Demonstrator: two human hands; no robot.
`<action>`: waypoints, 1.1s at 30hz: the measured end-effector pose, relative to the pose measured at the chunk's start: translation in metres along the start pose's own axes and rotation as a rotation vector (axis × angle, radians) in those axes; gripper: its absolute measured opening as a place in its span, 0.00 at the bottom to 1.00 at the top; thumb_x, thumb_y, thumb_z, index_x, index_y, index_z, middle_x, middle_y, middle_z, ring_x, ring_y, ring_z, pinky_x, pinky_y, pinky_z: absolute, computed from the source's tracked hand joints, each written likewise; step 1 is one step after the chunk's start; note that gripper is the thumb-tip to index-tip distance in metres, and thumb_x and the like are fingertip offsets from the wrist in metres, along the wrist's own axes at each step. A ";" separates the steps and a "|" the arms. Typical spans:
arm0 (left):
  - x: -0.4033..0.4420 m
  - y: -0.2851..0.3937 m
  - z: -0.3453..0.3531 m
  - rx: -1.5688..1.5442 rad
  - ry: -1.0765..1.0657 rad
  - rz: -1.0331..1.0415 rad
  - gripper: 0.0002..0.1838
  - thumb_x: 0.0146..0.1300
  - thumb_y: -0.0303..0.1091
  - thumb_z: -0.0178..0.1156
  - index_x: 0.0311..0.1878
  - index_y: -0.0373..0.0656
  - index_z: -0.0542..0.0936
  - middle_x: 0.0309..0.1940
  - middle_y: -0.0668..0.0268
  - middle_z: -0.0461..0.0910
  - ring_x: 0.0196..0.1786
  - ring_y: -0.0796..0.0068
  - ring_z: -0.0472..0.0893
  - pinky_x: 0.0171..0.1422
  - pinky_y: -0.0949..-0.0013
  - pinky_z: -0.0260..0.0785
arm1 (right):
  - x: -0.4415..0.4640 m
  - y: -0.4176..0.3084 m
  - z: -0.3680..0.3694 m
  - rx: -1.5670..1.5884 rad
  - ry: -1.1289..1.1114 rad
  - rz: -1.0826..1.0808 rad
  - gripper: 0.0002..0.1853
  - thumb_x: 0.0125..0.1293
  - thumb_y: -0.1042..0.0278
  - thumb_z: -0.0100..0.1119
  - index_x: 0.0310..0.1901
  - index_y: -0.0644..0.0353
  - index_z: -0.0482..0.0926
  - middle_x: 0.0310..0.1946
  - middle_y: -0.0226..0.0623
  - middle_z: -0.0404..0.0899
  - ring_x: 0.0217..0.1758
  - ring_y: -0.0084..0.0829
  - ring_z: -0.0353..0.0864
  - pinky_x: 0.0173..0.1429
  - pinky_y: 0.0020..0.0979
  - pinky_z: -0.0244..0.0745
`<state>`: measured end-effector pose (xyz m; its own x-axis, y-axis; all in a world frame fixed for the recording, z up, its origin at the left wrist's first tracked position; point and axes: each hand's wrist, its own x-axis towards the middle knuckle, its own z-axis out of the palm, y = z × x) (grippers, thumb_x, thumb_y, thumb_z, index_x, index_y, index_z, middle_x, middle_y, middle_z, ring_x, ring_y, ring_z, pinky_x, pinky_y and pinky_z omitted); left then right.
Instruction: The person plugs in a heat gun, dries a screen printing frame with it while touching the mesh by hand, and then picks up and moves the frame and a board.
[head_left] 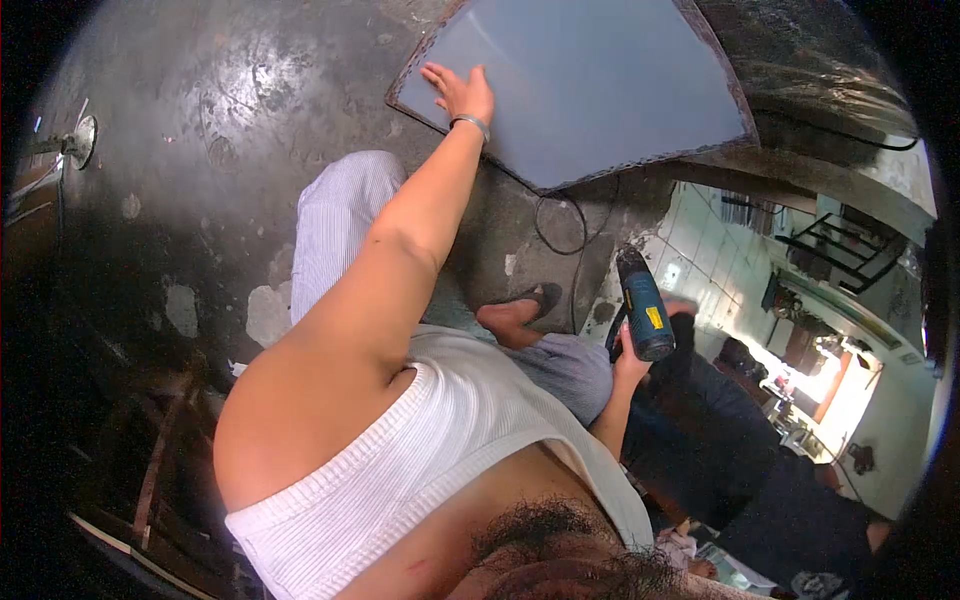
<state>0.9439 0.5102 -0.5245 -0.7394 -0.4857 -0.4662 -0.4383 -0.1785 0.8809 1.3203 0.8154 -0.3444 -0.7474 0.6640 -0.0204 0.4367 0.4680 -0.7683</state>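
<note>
My left hand [463, 95] lies on a smooth grey panel [600, 80] with fingers spread, close to the panel's left edge. A rough dark border runs around this panel, which is near the floor. In my right hand [631, 352] is a blue-green heat gun [643, 300] with a yellow label and a dark tip. Its tip points up the view, toward the panel but apart from it. My right fingers wrap around the handle, partly hidden behind the gun's body. A dark cable [574, 245] loops on the floor between the gun and the panel.
My sandalled foot [510, 318] is below the panel on the stained concrete floor [200, 200]. A person in black clothing [720, 440] is close on my right. Behind stand a dark metal rack [840, 250] and a bright window [845, 385]. Dark frames [160, 450] lie at lower left.
</note>
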 end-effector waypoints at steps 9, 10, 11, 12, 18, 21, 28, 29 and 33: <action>-0.007 0.022 0.005 0.003 -0.112 0.083 0.55 0.67 0.56 0.55 0.80 0.31 0.35 0.83 0.47 0.27 0.86 0.55 0.34 0.85 0.43 0.28 | 0.002 0.002 0.001 0.022 0.025 -0.002 0.13 0.62 0.68 0.75 0.33 0.65 0.78 0.29 0.31 0.80 0.30 0.28 0.78 0.39 0.33 0.73; -0.015 0.035 0.007 -0.017 -0.122 0.101 0.55 0.67 0.56 0.55 0.80 0.31 0.35 0.83 0.47 0.27 0.86 0.55 0.33 0.85 0.44 0.27 | 0.002 -0.004 0.001 0.009 0.021 0.007 0.13 0.62 0.68 0.75 0.33 0.65 0.78 0.29 0.32 0.80 0.30 0.29 0.78 0.39 0.33 0.73; -0.023 0.047 0.007 -0.038 -0.133 0.120 0.55 0.68 0.55 0.55 0.80 0.31 0.34 0.83 0.47 0.27 0.86 0.56 0.32 0.85 0.45 0.25 | 0.000 -0.007 0.001 -0.003 0.018 0.014 0.13 0.62 0.68 0.75 0.33 0.65 0.78 0.30 0.32 0.80 0.31 0.29 0.78 0.39 0.33 0.73; -0.027 0.053 0.009 -0.043 -0.140 0.128 0.56 0.67 0.56 0.55 0.80 0.31 0.34 0.83 0.46 0.27 0.86 0.56 0.32 0.85 0.45 0.25 | 0.000 -0.007 0.001 0.000 0.015 0.008 0.13 0.62 0.67 0.75 0.34 0.65 0.79 0.30 0.32 0.80 0.31 0.29 0.78 0.40 0.33 0.73; -0.040 0.089 0.019 -0.058 -0.174 0.203 0.58 0.66 0.58 0.56 0.80 0.30 0.34 0.83 0.44 0.26 0.85 0.53 0.30 0.84 0.43 0.22 | -0.001 -0.011 0.004 0.018 0.054 -0.035 0.15 0.61 0.65 0.76 0.38 0.67 0.80 0.32 0.35 0.83 0.33 0.31 0.81 0.43 0.34 0.75; -0.043 0.109 0.025 -0.068 -0.187 0.249 0.59 0.65 0.59 0.57 0.80 0.29 0.33 0.82 0.44 0.26 0.85 0.50 0.29 0.83 0.40 0.20 | 0.005 0.006 -0.003 0.007 0.041 -0.024 0.17 0.60 0.65 0.77 0.41 0.68 0.80 0.36 0.37 0.84 0.37 0.32 0.82 0.45 0.35 0.76; -0.067 0.166 0.053 0.010 -0.183 0.528 0.60 0.65 0.62 0.57 0.80 0.29 0.35 0.82 0.40 0.28 0.84 0.42 0.28 0.81 0.34 0.18 | 0.007 0.023 -0.001 0.011 0.119 -0.043 0.17 0.62 0.66 0.76 0.44 0.68 0.81 0.39 0.36 0.83 0.41 0.32 0.82 0.49 0.34 0.75; -0.070 0.170 0.059 0.042 -0.187 0.611 0.60 0.65 0.63 0.56 0.80 0.29 0.35 0.82 0.38 0.29 0.84 0.41 0.27 0.80 0.33 0.17 | 0.008 0.020 0.003 0.030 0.151 -0.132 0.14 0.63 0.67 0.74 0.42 0.66 0.81 0.36 0.33 0.83 0.38 0.29 0.81 0.46 0.32 0.75; -0.071 0.169 0.086 0.368 -0.073 0.957 0.59 0.63 0.65 0.61 0.82 0.44 0.39 0.83 0.45 0.33 0.84 0.42 0.34 0.82 0.35 0.26 | 0.010 0.045 -0.003 0.016 0.128 -0.026 0.21 0.61 0.66 0.76 0.50 0.69 0.80 0.46 0.39 0.83 0.48 0.34 0.82 0.55 0.35 0.75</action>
<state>0.8789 0.5880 -0.3495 -0.8852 -0.2313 0.4037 0.2306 0.5355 0.8124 1.3340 0.8447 -0.3767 -0.6878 0.7214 0.0810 0.4089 0.4772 -0.7778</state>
